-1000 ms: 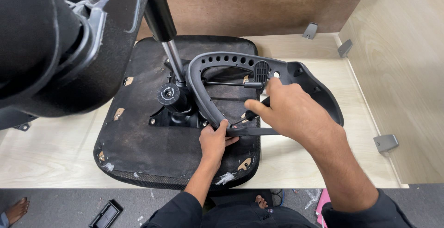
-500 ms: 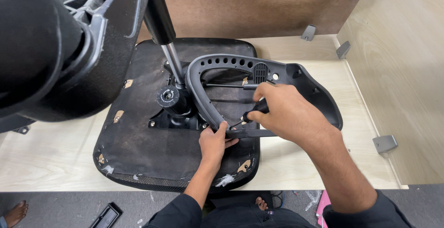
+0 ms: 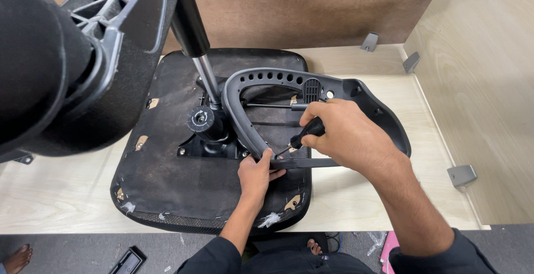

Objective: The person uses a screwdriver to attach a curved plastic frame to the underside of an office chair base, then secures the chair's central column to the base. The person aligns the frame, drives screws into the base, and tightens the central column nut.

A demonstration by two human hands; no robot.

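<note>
An upturned office chair seat lies on the pale wooden tabletop, its black mechanism plate and gas-lift column facing up. A curved grey plastic armrest bracket rests across the seat's underside. The left hand clamps the bracket's lower end against the seat, while the right hand is clenched around a black-handled screwdriver, its tip angled down at the bracket just beside the left thumb.

armrest on seat underside | seat on table
</note>
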